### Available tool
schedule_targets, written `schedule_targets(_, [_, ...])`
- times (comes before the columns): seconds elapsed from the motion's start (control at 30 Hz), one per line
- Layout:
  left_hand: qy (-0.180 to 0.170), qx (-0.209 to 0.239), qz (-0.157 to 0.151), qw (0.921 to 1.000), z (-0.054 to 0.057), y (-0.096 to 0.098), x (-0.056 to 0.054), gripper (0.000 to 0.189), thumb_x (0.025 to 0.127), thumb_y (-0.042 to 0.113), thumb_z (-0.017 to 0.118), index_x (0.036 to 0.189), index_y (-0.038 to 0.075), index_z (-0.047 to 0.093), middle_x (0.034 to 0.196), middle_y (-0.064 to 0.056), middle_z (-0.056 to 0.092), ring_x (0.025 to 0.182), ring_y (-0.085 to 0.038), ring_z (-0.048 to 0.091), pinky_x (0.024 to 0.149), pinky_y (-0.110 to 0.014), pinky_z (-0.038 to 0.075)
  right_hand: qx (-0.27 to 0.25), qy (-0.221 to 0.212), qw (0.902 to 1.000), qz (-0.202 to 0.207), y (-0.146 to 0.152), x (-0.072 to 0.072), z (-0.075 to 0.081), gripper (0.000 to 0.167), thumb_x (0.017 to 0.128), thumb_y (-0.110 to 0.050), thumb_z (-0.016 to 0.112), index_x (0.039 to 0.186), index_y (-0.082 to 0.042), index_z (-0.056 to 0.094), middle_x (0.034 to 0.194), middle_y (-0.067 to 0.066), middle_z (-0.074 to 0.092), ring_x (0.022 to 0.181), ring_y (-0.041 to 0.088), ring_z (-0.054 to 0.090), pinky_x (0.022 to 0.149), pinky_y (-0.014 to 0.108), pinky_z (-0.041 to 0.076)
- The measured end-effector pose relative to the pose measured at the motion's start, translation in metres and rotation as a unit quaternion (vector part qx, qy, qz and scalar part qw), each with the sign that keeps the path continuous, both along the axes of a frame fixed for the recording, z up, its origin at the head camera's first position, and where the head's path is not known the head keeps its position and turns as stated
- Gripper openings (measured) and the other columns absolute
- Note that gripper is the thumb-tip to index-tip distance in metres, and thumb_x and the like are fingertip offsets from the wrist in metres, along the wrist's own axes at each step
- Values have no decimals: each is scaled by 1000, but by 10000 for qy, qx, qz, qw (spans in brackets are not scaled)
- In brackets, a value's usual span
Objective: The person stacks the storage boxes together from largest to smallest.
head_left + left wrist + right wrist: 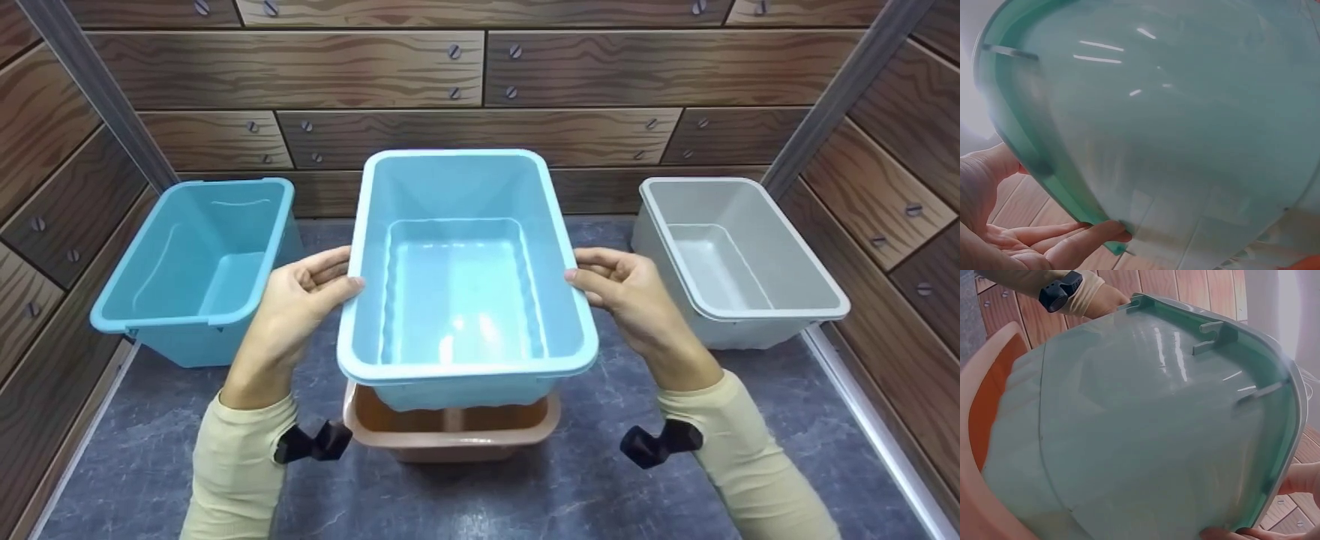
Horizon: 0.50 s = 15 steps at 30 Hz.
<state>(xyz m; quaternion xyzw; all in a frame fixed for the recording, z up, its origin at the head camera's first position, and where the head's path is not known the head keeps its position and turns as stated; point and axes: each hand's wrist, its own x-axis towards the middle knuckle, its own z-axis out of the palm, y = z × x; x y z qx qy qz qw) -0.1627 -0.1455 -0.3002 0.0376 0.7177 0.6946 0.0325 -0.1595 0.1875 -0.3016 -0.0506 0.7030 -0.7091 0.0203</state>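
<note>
The left hand (291, 309) and right hand (637, 307) pinch opposite rims of the pale-blue bin (454, 292), likely balancing it above the brown bin (457, 441).

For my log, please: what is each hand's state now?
Left hand: holding the light-blue bin by its left side.
Right hand: holding the light-blue bin by its right side.

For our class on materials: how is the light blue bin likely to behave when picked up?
Probably stiff: the light blue bin shows no visible sag between the left hand and right hand. Likely light for its size, being empty. Perhaps slippery, given its glossy look.
</note>
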Motion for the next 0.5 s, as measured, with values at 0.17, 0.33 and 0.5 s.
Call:
schedule_targets(0.17, [-8,-115,26,9999,-3,0,-1,51,87,0,58,136,-10,47,134,-33,53,91,0,67,81,-15,56,63,-50,10000,-26,-1,-1,-2,41,87,4,57,122,23,49,84,-9,73,79,3,69,73,19,59])
schedule_targets(0.33, [10,-225,90,9997,-4,-1,-1,49,88,1,59,135,-9,49,132,-32,55,91,2,67,81,-14,56,47,-95,9999,-3,-1,-2,-4,41,87,4,56,123,23,48,84,-8,73,79,3,69,73,19,59])
schedule_targets(0.5, [41,-319,176,9993,-6,-2,-1,46,88,2,61,132,-8,52,126,-28,60,90,2,67,80,-15,56,40,-111,9999,76,-1,-2,-5,43,88,2,57,124,22,47,86,-8,73,80,4,69,74,19,59])
